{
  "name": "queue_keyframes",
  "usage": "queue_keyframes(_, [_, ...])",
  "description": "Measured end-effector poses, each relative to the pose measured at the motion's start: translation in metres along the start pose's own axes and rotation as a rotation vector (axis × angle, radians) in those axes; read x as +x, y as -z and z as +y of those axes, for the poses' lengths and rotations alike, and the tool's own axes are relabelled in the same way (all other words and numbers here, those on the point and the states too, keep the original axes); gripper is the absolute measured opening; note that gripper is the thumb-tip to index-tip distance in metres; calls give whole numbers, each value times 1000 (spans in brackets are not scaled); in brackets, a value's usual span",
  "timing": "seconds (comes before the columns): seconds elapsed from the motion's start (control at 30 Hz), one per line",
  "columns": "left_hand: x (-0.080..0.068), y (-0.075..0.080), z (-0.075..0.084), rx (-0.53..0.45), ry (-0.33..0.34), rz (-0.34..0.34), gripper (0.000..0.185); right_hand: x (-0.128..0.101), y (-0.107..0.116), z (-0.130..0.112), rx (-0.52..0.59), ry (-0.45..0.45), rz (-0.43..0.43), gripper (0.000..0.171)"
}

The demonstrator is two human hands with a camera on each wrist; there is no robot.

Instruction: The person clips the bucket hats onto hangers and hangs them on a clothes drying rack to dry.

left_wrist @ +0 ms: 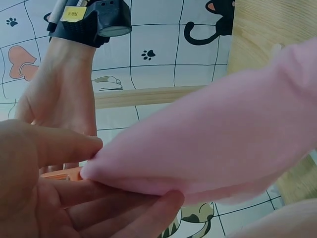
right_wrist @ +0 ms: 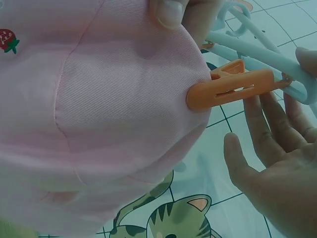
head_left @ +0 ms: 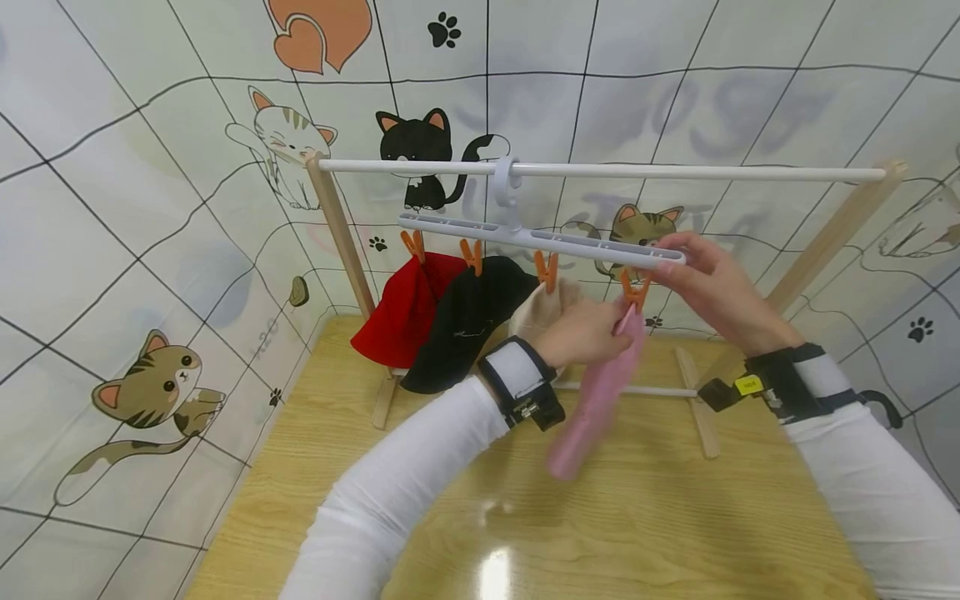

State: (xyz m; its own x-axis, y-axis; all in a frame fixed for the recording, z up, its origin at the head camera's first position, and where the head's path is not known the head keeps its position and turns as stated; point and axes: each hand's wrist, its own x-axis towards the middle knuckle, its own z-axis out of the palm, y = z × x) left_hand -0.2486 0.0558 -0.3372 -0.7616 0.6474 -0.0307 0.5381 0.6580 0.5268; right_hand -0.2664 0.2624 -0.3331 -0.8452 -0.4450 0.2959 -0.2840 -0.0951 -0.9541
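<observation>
My left hand (head_left: 581,333) pinches the pink hat (head_left: 596,396) at its top edge, fingers (left_wrist: 74,144) clamped on the cloth. The orange clip (right_wrist: 230,89) bites it just beside them. My right hand (head_left: 712,283) holds the hanger bar (head_left: 540,237), fingers curled around its end.

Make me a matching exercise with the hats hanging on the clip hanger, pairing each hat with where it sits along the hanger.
Things:
1. red hat
2. black hat
3. cream hat
4. pink hat

Places on the clip hanger:
A. far right clip, held by the left hand
B. far left clip
C. third clip from the left
D. second clip from the left

Pairs: 1-B, 2-D, 3-C, 4-A
</observation>
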Motion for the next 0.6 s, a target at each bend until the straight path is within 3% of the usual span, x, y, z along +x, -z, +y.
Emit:
queue_keyframes(0.13, [-2,3,0,10,31,14,27,0,5,-1,27,2,14,20])
queue_keyframes(0.27, [-3,4,0,-8,47,17,14,1,9,-2,30,-4,20,20])
queue_keyframes(0.43, [-5,5,4,-4,62,-2,21,1,16,-2,3,-20,28,23])
queue_keyframes(0.6, [-8,3,5,35,32,-14,20,3,25,1,-25,-40,46,25])
